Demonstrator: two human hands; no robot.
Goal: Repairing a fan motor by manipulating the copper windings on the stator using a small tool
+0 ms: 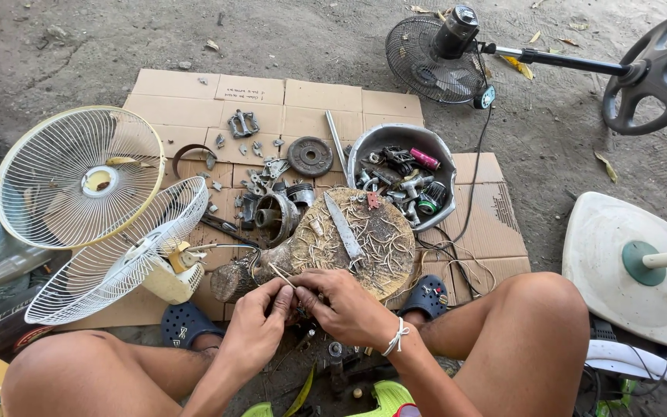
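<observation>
- What the left hand [255, 323] and right hand [347, 307] pinch between them is too small to name; a thin pale wire [281, 276] sticks up from the fingertips, just at the near edge of the wood block [380, 247]. Both hands are clenched on that wire.
- The ground under the hands is dim, the small bits there unreadable. The knees and a white base [627, 266], right of the block, are cut by the frame.
- The block is a round, worn slab, its top littered with pale wire clippings; a steel knife [343, 226] lies flat on it, point toward the hands.
- Just behind the block sits a dented metal bowl [364, 147], full of tangled parts.
- Left of the block stand a dark round motor shell [275, 218] and two white wire fan grilles [79, 177], one overlapping the other.
- Flattened cardboard [326, 96] spreads behind the block, strewn with small metal pieces and a rusty disc [310, 157].
- Beyond the cardboard lies bare dirt, with a black fan [435, 54] tipped over.
- Open room is scarce: parts crowd the block's left and far sides.
</observation>
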